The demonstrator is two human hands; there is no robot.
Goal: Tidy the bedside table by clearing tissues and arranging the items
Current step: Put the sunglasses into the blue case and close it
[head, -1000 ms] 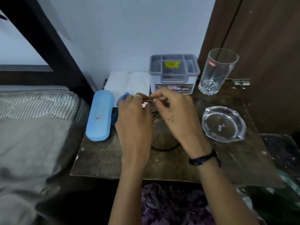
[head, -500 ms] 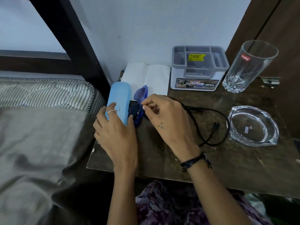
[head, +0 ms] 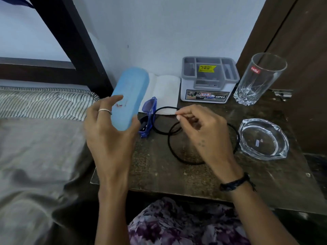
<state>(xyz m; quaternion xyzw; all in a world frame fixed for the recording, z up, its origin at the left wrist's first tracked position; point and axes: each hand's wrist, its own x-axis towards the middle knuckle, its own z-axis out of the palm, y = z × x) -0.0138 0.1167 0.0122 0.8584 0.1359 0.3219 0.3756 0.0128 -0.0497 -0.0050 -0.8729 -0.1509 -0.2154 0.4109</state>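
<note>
Fingers of the left hand point(head: 109, 138) wrap the lower end of the light-blue glasses case point(head: 130, 98): thumb on the right edge, the others on its face and far side, ring finger banded. Case is lifted off the bedside table point(head: 203, 175), tilted, top end leaning toward the wall. Motion blur hides the exact contact points.

Right hand point(head: 203, 133) fingers curled, thumb and forefinger pinching a black cable point(head: 178, 157) near its upper loop. The rest of the cable lies in two overlapping coils on the table, under and beside that hand.

Handling guesses:
- Case: rigid shell, light, smooth. Probably slippery at the rounded end; a grip around the middle would be steadier than the end hold.
- Cable: limp, springy. One pinch won't control the coils; gather the loops together before lifting.
- Blue-framed glasses point(head: 148, 119): just right of the case, on edge on the table. Fragile; take by the frame, not the lens.
- Folded white tissue point(head: 164, 92): flat against the wall, behind the glasses, left of the grey organiser box point(head: 208, 80). Weightless; a corner pinch works.
- Drinking glass point(head: 258, 80) and glass ashtray point(head: 263, 138): right side, well apart from both hands. Breakable; the ashtray likely heavy.
</note>
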